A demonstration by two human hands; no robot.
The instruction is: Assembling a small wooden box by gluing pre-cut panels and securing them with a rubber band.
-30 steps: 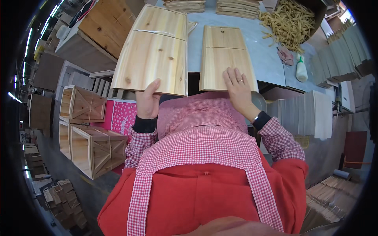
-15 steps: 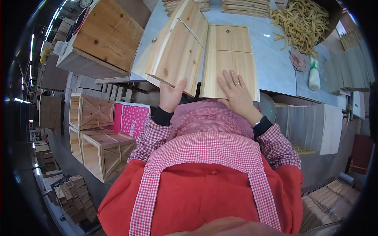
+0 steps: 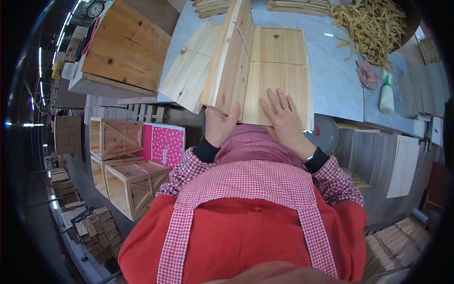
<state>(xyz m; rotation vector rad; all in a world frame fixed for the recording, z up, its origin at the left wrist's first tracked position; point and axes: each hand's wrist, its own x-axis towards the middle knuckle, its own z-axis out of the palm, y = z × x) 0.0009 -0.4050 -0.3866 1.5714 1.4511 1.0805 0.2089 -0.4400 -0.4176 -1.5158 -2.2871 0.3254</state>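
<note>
A pale wooden panel point(image 3: 279, 45) with a groove across it lies flat on the table in front of me. My right hand point(image 3: 285, 116) rests flat on its near part, fingers spread. Along that panel's left side a second grooved wooden panel point(image 3: 235, 75) stands nearly upright on edge. My left hand point(image 3: 221, 127) is closed on the near lower corner of this standing panel, thumb on its right face. Left of it another wooden panel point(image 3: 191, 68) lies on the table, partly hidden behind the standing one.
On the blue-grey table point(image 3: 333, 90) are a heap of wooden strips point(image 3: 371, 28), a pink cloth point(image 3: 366, 74), a white glue bottle point(image 3: 387, 98) and stacked boards point(image 3: 299, 5). A wooden box point(image 3: 125, 47) stands left; wooden crates point(image 3: 135, 182) sit below it.
The standing panel has swung from a left lean to nearly upright, my left hand moving right with it. More of the left flat panel shows. My right hand stays on its panel.
</note>
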